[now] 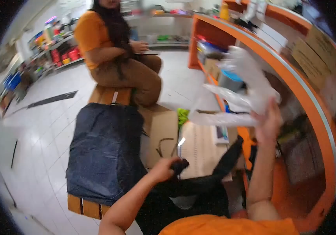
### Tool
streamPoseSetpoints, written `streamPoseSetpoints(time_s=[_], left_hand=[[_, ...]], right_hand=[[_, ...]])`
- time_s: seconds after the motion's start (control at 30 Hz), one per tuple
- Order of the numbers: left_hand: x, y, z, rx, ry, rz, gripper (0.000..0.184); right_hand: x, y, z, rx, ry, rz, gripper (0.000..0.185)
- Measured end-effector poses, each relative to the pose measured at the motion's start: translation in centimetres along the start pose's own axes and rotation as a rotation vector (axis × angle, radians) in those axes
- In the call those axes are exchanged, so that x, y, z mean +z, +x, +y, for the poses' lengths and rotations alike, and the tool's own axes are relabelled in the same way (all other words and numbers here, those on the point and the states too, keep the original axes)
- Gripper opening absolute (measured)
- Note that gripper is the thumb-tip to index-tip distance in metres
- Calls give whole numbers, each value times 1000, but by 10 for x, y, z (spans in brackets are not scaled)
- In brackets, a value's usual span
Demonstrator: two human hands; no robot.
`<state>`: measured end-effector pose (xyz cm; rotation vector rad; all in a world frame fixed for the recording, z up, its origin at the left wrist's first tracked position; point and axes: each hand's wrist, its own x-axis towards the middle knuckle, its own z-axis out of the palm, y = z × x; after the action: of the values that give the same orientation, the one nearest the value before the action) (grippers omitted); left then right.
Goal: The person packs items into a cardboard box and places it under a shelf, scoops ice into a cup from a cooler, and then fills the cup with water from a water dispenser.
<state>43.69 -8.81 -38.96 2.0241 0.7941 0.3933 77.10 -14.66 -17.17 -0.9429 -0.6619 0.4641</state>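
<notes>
My right hand [268, 121] is raised at the right with its fingers closed on a translucent white plastic bag [250, 74], which hangs crumpled and a little blurred. Lower down, my left hand [166, 169] is closed on a bunched edge of a black bag [199, 186] that spreads across my lap. Beyond that black bag lies a cardboard box [162, 135] with flaps folded out and a pale panel with rows of print [199, 147]. A small white packet [221, 135] rests on this panel, and something bright green [182, 116] pokes out behind.
A dark plastic bag [105, 152] covers much of the wooden bench [87, 207] at left. A person in an orange shirt [93, 31] sits at its far end. An orange shelf unit [305, 74] curves along the right, with cartons [313, 58] on it. Stocked shelves [64, 45] line the back.
</notes>
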Motion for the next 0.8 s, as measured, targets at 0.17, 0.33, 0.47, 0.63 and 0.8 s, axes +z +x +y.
streamPoseSetpoints(time_s=[0.17,0.33,0.47,0.63,0.8], left_hand=[[-18,-6,12,-13,-743,421,25],[-27,-3,-21,-2,-1037,579,67],[-37,-9,-30,153,-1296,512,65],[-41,-8,3,123,-1327,590,62],[-43,-4,13,86,-1308,585,55]], right_hand=[[-27,4,38,229,436,-89,37],[-63,-24,142,46,-558,-54,42],[-99,-80,199,23,-1736,-431,70],[-97,-125,204,176,-1666,-581,93],[-88,-96,220,385,-1804,-779,57]])
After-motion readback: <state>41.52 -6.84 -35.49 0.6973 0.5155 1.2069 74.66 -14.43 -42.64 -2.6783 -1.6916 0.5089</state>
